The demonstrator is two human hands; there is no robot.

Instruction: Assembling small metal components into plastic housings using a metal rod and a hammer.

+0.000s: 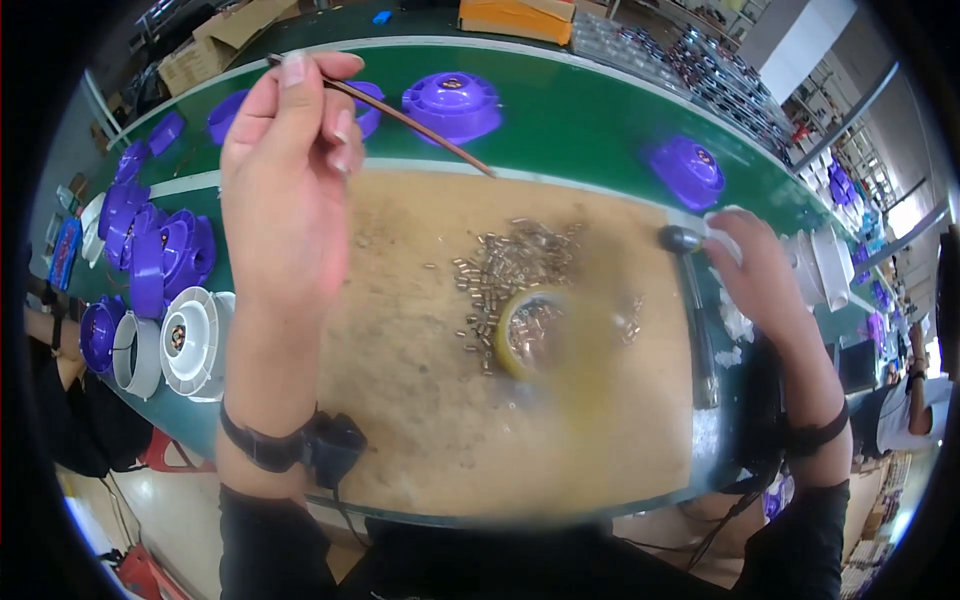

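Observation:
My left hand [290, 190] is raised at the left of the tan work board [400, 400]. Its fingers are closed round a thin brown rod [420, 130], which slants down to the right. My right hand [750, 265] is at the board's far right corner, fingers curled on something white [725, 240], perhaps crumpled cloth or tissue. Just left of it shows a dark rounded knob [680, 239]. Small copper-coloured metal sleeves [515, 260] lie heaped mid-board. A yellow tape roll [503, 335] has more of them inside its ring; a yellowish blur covers part of it.
Purple plastic housings [452, 105] stand on the green belt [580, 110], with more stacked at left beside a white one [195, 345]. A long metal tool [703, 350] lies along the board's right edge. White cups [820, 265] stand at right. Other people sit at both sides.

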